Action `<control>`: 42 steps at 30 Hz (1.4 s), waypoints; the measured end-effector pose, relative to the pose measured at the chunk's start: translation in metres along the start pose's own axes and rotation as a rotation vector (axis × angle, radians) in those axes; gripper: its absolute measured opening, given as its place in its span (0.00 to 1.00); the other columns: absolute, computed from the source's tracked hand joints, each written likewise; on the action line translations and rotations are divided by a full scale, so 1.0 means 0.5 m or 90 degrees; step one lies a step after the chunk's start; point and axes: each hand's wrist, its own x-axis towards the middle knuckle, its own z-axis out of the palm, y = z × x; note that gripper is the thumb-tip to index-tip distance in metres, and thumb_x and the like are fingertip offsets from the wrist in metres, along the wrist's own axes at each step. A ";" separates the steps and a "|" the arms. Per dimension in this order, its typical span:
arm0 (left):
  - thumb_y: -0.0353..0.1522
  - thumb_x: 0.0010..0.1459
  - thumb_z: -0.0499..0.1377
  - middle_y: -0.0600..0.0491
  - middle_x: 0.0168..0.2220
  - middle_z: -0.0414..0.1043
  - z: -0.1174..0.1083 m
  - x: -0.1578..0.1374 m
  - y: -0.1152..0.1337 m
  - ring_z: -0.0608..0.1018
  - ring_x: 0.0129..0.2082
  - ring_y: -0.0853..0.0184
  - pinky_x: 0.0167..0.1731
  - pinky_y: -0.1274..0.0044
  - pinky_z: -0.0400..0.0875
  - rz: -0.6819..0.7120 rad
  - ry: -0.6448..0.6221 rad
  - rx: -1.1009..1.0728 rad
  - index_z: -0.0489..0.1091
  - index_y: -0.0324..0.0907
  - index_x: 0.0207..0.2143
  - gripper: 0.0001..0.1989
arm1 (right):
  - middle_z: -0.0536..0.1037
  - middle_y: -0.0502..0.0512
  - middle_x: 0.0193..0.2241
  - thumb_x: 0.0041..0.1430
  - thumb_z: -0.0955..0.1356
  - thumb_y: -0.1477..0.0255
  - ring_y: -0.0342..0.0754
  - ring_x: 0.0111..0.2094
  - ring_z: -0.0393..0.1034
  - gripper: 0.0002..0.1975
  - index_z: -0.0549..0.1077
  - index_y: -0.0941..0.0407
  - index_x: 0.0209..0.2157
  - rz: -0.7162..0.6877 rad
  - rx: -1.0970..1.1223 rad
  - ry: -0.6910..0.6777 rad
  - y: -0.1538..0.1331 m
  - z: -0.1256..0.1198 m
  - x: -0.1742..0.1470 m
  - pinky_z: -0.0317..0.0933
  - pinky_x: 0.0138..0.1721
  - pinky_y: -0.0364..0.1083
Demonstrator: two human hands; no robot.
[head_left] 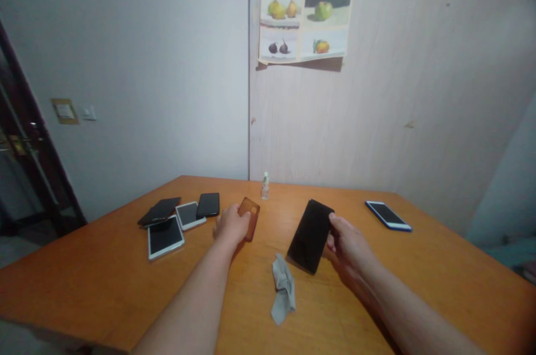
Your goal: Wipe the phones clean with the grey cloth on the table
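Note:
My left hand (233,226) is closed on a translucent brown phone case (252,219), holding it by its left side near the tabletop. A dark phone (311,236) is tilted over the table, with my right hand (347,240) gripping its right edge between thumb and fingers. Its black screen faces me. Between my forearms a crumpled grey cloth (283,289) lies on the table, just below the phone. Behind the case stands a small clear bottle (265,186) with a pale cap.
On the left of the wooden table (104,288) lie a white tablet (166,238), a smaller white device (190,215), a black phone (208,205) and dark flat cases (161,212). Far right rests a blue-edged phone (388,215). Fruit pictures (305,25) hang on the wall behind.

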 end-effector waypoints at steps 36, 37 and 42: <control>0.30 0.45 0.66 0.46 0.50 0.71 0.074 -0.173 0.121 0.73 0.52 0.55 0.53 0.65 0.66 0.351 -0.157 -0.048 0.66 0.43 0.56 0.33 | 0.76 0.52 0.32 0.59 0.71 0.57 0.40 0.24 0.70 0.16 0.70 0.55 0.35 0.056 0.022 -0.110 0.005 0.043 -0.038 0.62 0.22 0.39; 0.30 0.45 0.67 0.46 0.49 0.73 0.072 -0.167 0.123 0.73 0.50 0.56 0.52 0.67 0.67 0.297 -0.153 -0.114 0.68 0.42 0.54 0.31 | 0.76 0.52 0.32 0.59 0.70 0.56 0.41 0.24 0.70 0.16 0.70 0.55 0.36 0.048 -0.024 -0.121 0.007 0.046 -0.045 0.63 0.23 0.40; 0.38 0.50 0.66 0.49 0.38 0.77 0.044 -0.134 0.127 0.75 0.28 0.70 0.22 0.81 0.64 -0.049 -0.239 -0.507 0.73 0.38 0.42 0.18 | 0.77 0.61 0.48 0.60 0.69 0.55 0.55 0.48 0.72 0.23 0.73 0.54 0.52 -0.162 -0.402 -0.264 0.000 0.056 -0.095 0.65 0.51 0.56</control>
